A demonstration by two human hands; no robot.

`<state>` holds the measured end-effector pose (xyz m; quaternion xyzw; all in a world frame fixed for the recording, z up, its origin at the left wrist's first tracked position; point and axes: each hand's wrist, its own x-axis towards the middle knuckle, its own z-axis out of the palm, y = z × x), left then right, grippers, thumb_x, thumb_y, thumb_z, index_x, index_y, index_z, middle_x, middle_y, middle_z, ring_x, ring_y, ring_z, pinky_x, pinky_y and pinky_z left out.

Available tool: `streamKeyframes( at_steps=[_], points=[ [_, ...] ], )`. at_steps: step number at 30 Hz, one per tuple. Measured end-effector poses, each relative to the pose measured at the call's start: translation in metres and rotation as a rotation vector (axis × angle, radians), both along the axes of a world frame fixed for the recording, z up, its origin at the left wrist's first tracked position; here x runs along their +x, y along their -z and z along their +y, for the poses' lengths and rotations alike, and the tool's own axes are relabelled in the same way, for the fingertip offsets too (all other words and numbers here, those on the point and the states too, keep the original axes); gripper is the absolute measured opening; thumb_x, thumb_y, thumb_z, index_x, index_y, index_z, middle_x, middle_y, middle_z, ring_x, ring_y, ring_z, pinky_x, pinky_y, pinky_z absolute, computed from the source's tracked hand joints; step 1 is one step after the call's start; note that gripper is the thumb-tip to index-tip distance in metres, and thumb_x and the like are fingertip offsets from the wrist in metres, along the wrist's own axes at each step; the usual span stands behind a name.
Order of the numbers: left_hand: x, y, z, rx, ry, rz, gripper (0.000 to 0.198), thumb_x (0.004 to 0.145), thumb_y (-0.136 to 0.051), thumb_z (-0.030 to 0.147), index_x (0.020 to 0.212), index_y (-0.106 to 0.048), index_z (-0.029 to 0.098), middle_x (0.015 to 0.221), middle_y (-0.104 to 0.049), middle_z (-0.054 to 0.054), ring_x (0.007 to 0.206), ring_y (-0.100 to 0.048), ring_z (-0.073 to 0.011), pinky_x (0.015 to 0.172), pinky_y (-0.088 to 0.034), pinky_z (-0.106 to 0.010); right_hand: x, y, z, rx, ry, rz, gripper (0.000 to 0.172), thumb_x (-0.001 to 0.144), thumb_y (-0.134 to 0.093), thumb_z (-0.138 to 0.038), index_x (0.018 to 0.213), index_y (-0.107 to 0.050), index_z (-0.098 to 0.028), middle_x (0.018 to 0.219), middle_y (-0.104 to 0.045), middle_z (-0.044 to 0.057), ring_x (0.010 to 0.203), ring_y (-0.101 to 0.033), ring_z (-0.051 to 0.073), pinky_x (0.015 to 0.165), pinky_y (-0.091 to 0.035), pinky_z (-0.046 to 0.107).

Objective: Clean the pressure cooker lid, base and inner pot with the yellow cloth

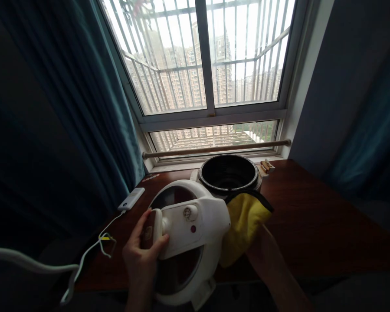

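Observation:
My left hand (142, 251) grips the handle end of a white pressure-cooker lid (188, 234), held tilted above the near edge of the wooden table (312, 216). A yellow cloth (243, 225) lies against the lid's right side. My right forearm runs up under the cloth, and the right hand itself is hidden by it. Behind the lid stands the open cooker pot (229, 173), its dark inner bowl showing.
A white power bank (132, 199) with a white cable lies at the table's left edge. A small object (266, 166) sits by the window sill. Teal curtains hang left and right. A rail crosses the barred window.

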<state>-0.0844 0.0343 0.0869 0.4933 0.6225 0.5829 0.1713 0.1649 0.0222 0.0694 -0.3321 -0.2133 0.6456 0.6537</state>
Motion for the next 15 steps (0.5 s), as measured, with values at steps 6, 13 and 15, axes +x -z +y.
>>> streamKeyframes(
  at_steps=[6,13,15],
  points=[
    [0.032,-0.001,0.003,0.020,0.084,0.285,0.066,0.067,-0.063,0.033,0.129,-0.044,0.022,0.131,-0.048,-0.006,0.119,-0.047,-0.0272,0.103,-0.037,-0.040,-0.008,-0.009,0.006,0.062,-0.129,-0.003,0.033,0.068,-0.072,-0.039,0.090,-0.064,-0.015,0.078,-0.068,0.003,0.065,-0.061,0.014,0.058,-0.046,0.022],
    [0.043,0.004,-0.013,-0.016,0.321,0.418,0.073,0.066,-0.068,0.041,0.130,-0.038,0.023,0.121,-0.046,-0.010,0.112,-0.050,-0.0286,0.094,-0.046,-0.043,0.023,-0.001,0.013,-0.023,-0.127,0.007,0.031,0.064,-0.073,-0.038,0.078,-0.065,-0.011,0.063,-0.065,0.003,0.052,-0.057,0.014,0.048,-0.042,0.023],
    [0.040,0.004,-0.024,-0.017,0.422,0.434,0.090,0.056,-0.076,0.037,0.134,-0.033,0.027,0.122,-0.043,-0.011,0.108,-0.053,-0.0297,0.088,-0.050,-0.043,0.029,-0.005,0.012,-0.038,-0.135,-0.004,0.031,0.063,-0.072,-0.038,0.078,-0.066,-0.011,0.064,-0.066,0.004,0.053,-0.058,0.015,0.048,-0.043,0.024]
  ],
)
